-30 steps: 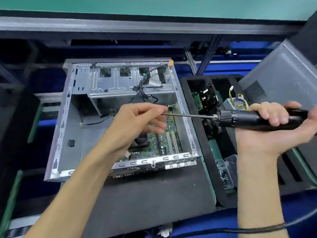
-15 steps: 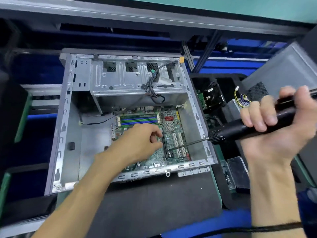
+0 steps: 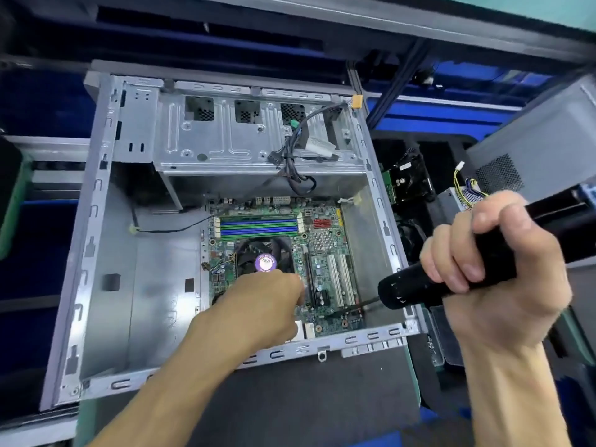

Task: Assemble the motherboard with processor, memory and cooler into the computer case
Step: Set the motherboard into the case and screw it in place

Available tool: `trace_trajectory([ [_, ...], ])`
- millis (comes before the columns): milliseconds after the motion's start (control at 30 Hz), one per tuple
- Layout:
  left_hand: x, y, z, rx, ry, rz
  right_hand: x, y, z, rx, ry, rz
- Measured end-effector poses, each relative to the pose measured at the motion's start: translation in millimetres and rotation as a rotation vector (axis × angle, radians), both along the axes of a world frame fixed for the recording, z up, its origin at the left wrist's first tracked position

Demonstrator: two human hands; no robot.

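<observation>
Both forearms bare, sleeveless; left hand [image 3: 258, 304], right hand [image 3: 493, 275] seemingly ungloved.

So the right hand [image 3: 490, 272] drops the screwdriver [image 3: 451, 275] from level above the case [image 3: 96, 221] to a downward slant, its tip now at the motherboard's [image 3: 325, 269] near right corner. The left hand [image 3: 258, 304] slides off the cooler fan [image 3: 264, 258], which shows now, purple sticker and all.
</observation>
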State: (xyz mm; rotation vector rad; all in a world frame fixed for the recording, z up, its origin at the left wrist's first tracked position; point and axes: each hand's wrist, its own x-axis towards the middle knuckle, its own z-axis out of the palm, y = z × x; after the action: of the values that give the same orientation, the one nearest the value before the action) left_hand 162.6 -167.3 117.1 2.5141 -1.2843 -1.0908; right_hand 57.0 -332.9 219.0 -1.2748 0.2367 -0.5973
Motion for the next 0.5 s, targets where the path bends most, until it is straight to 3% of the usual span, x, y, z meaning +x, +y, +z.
trace_trajectory([
  [500, 0, 1, -12, 0.017, -0.023, -0.008, 7, 12, -9, 0.053, 0.044, 0.089],
])
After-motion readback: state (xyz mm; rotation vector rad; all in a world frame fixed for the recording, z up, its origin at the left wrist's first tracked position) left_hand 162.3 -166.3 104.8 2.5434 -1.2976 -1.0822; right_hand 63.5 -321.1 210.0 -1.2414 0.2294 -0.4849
